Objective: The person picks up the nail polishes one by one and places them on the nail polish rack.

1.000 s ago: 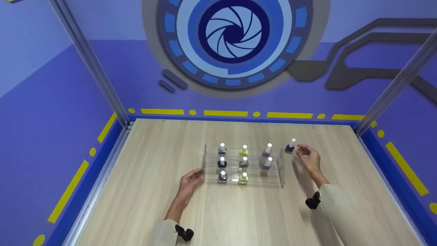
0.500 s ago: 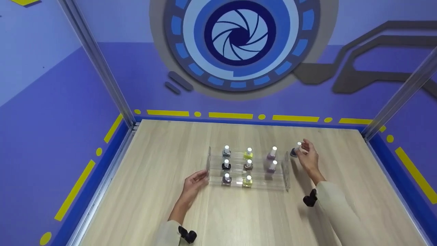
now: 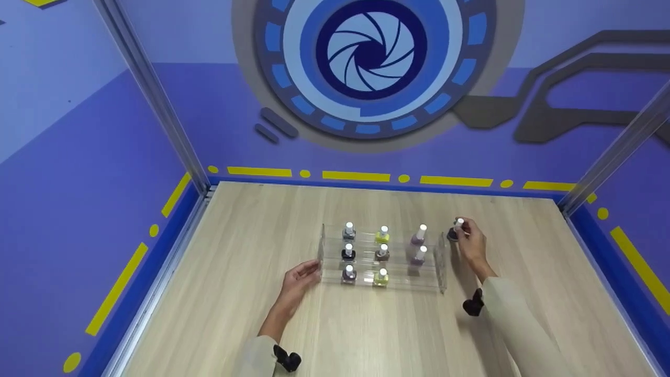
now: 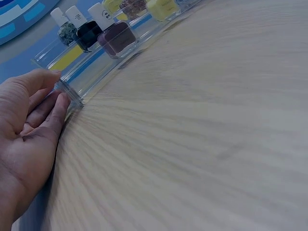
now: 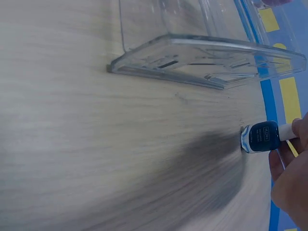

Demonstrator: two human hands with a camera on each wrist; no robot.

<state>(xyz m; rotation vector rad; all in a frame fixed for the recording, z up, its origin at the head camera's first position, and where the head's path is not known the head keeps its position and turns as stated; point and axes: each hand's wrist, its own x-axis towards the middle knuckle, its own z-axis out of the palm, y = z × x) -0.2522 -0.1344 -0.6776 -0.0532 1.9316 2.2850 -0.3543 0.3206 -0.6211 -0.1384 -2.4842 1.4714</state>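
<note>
We see the right hand (image 3: 471,243) pinching the white cap of a dark blue nail polish bottle (image 3: 454,231) — fingers curled round the cap, the bottle's base on or just above the counter (image 3: 251,230); from the right wrist view we cannot tell which. The bottle stands just beside the right end wall of the clear acrylic rack (image 3: 438,262), apart from it, toward the back of that wall. In the right wrist view the bottle (image 5: 261,136) shows its dark glass and label, with bare wood between it and the rack's end (image 5: 207,62).

Our left hand (image 3: 299,277) lies relaxed, fingers nearly straight, its fingertips (image 4: 60,103) touching the rack's front left corner (image 4: 72,96) — it holds nothing.

The rack carries eight bottles in three stepped rows: three at the back, three in the middle, two at the front. The right place of the front row (image 3: 416,276) is open. The purple bottle (image 3: 419,256) in the middle row stands nearest that gap.

Around the rack the counter gives wide room: left toward the blue border (image 3: 157,277), forward toward us, and right of the right hand up to the metal post (image 3: 617,152).
</note>
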